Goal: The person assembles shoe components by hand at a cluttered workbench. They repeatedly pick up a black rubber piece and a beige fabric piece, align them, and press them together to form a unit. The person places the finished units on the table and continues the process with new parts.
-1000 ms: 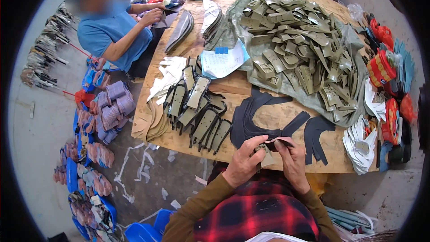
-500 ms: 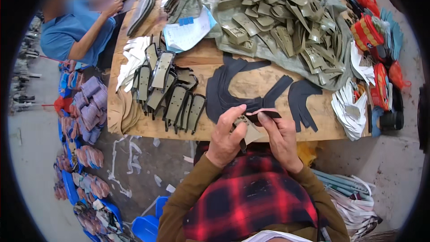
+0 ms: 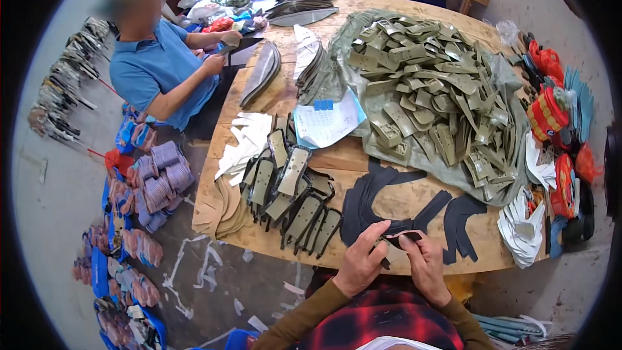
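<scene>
My left hand [image 3: 359, 264] and my right hand [image 3: 426, 268] meet over the near table edge, each pinching one end of a short black strip [image 3: 394, 240] with a pinkish underside. The left fingers cover most of what lies beneath the strip; an olive plate held there earlier is mostly hidden now. Just beyond my hands lie curved black cut pieces [image 3: 363, 198], with more black pieces [image 3: 461, 220] to their right. Left of them is a heap of olive plates with black edging [image 3: 291, 172]. Farther back, loose olive plates [image 3: 427, 84] with small holes form a large pile.
The pile rests on a greenish plastic sheet [image 3: 341, 84]. A paper sheet [image 3: 324, 123], white cut pieces [image 3: 249, 136] and tan pieces [image 3: 223, 210] lie on the wooden table [image 3: 285, 94]. A person in blue [image 3: 162, 65] works at the left. More white pieces [image 3: 520, 228] sit at the right corner.
My view has tilted up and left, so the table sits lower and farther right. The olive plate between my hands has gone mostly out of sight; both hands still grip the black strip.
</scene>
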`<state>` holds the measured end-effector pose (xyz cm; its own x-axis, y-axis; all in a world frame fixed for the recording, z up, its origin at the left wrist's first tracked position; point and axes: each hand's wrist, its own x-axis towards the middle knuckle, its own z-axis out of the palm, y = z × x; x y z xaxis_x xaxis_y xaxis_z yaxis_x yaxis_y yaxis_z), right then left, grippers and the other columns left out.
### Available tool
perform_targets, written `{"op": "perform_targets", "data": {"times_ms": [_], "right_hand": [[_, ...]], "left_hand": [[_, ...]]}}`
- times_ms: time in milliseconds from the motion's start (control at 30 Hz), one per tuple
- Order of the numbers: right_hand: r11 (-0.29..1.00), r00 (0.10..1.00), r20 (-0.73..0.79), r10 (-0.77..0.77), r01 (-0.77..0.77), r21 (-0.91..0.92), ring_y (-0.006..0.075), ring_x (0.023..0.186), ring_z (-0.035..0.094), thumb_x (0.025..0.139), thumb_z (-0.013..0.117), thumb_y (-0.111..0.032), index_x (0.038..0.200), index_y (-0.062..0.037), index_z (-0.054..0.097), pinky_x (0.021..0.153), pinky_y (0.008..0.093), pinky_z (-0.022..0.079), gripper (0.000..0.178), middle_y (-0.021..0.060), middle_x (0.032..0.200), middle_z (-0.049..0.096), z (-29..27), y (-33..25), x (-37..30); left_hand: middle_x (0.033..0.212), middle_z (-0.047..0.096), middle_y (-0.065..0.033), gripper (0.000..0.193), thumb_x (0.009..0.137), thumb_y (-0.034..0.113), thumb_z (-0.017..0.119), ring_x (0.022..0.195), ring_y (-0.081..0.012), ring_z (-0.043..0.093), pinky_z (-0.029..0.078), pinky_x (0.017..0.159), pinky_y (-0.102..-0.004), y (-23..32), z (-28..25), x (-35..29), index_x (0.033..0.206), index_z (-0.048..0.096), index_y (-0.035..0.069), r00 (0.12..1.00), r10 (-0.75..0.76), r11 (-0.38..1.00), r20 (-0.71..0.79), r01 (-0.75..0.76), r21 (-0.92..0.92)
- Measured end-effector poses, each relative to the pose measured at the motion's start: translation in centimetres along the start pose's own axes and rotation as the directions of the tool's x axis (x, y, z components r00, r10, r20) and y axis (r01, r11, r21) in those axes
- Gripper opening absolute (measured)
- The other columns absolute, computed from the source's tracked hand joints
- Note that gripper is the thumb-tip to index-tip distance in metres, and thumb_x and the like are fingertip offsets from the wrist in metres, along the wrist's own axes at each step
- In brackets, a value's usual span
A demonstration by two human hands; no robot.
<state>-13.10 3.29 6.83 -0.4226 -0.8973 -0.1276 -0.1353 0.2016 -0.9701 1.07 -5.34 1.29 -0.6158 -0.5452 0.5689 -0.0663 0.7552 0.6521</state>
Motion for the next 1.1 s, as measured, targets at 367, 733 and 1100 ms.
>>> {"op": "perform_targets", "data": {"times_ms": [367,733,1100], "right_hand": [[0.989,0.999,-0.01,0.031,-0.03,0.146,0.0096,0.084,0.064,0.098,0.055,-0.008,0.105,0.0041,0.067,0.078,0.025,0.052,0.019,0.0069,0.09,0.072,0.0,0.1,0.3],[0.979,0.998,-0.04,0.049,-0.04,0.199,0.0087,0.083,0.062,0.099,0.052,-0.013,0.103,0.0045,0.068,0.077,0.0249,0.052,0.024,0.0061,0.089,0.069,-1.1,0.0,-1.8],[0.882,0.987,-0.148,0.054,0.023,0.471,0.0168,0.088,0.067,0.103,0.048,-0.014,0.112,0.0044,0.064,0.083,0.0278,0.051,0.026,0.0105,0.105,0.068,-3.7,-2.1,-3.3]], "left_hand": [[0.131,0.053,-0.0261,0.028,0.07,-0.01,0.058,0.118,-0.0439,0.057,0.051,0.097,-0.0455,-0.6,-0.3,-0.1,0.096,0.049,-0.003,0.998,-0.034,0.999,0.05,0.035,-0.008],[0.12,0.061,-0.0182,0.028,0.073,-0.005,0.059,0.107,-0.0349,0.062,0.051,0.084,-0.0404,0.9,0.5,-1.0,0.099,0.049,0.0,0.992,-0.043,0.997,0.117,0.036,0.068],[0.092,0.061,-0.0131,0.018,0.083,0.005,0.063,0.085,-0.0317,0.064,0.049,0.071,-0.0427,2.2,1.8,-1.7,0.097,0.053,0.004,0.964,-0.207,0.969,0.167,0.18,0.168]]}}
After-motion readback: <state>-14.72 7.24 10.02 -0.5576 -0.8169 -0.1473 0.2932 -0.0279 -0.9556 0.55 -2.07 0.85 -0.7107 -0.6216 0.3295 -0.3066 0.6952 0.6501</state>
